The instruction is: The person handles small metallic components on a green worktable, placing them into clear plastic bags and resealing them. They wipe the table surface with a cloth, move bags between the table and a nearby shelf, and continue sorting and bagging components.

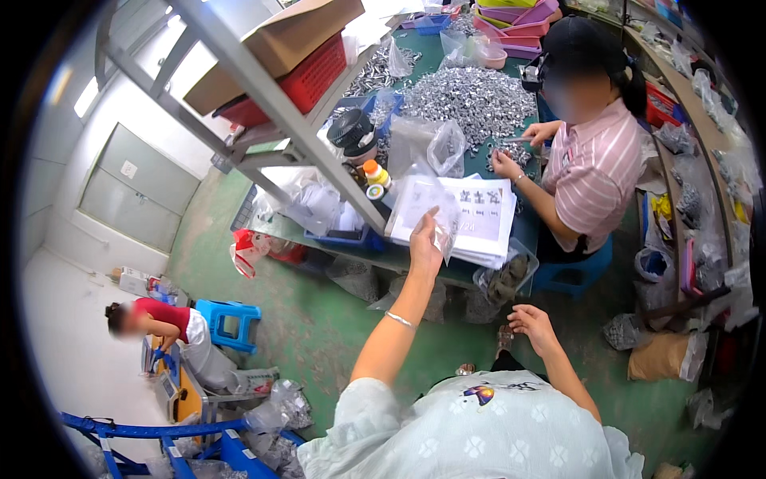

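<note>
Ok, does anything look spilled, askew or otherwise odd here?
Nothing looks clearly damaged. Small metal parts lie in a loose heap on the green table, which might pass for a spill, though it looks deliberate. The papers by the left hand are stacked unevenly.

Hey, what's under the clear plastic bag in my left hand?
A stack of white printed papers lies below the clear plastic bag in your left hand. The hand and bag hide part of the top; what's on the sheets underneath can't be seen.
</note>
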The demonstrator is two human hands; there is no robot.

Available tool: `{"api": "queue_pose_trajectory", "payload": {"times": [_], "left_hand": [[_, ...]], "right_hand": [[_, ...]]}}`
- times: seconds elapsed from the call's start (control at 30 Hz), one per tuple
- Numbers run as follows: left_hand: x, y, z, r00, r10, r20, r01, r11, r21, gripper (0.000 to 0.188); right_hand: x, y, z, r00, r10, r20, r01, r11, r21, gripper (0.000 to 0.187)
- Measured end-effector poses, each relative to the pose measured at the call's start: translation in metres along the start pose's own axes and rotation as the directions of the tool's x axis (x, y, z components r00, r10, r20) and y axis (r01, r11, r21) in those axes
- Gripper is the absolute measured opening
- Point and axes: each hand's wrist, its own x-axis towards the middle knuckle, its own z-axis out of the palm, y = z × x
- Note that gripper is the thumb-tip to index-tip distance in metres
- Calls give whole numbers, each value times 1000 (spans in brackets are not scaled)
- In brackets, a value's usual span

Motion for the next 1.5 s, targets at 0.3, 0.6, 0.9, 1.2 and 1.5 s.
{"api": "queue_pose_trajectory", "payload": {"times": [0.3, 0.6, 0.9, 1.2, 1.5], "left_hand": [[114, -38, -79, 868, 232, -438, -160, 968, 195, 31], [101, -37, -84, 764, 440, -472, -17, 745, 667, 26], [90, -36, -118, 759, 516, -397, 51, 561, 826, 30], [26, -18, -31, 991, -77, -112, 37, 944, -328, 36], [22, -20, 23, 934, -305, 186, 356, 837, -416, 43]], "right_hand": [[89, -66, -5, 944, -271, 188, 328, 823, -463, 24], [230, -88, 98, 667, -476, 574, 631, -48, -774, 48], [254, -74, 115, 718, -411, 562, 525, -209, -825, 45], [172, -99, 89, 955, -135, 264, 199, 951, -235, 19], [114, -119, 76, 879, -475, -43, 411, 800, -438, 19]]}}
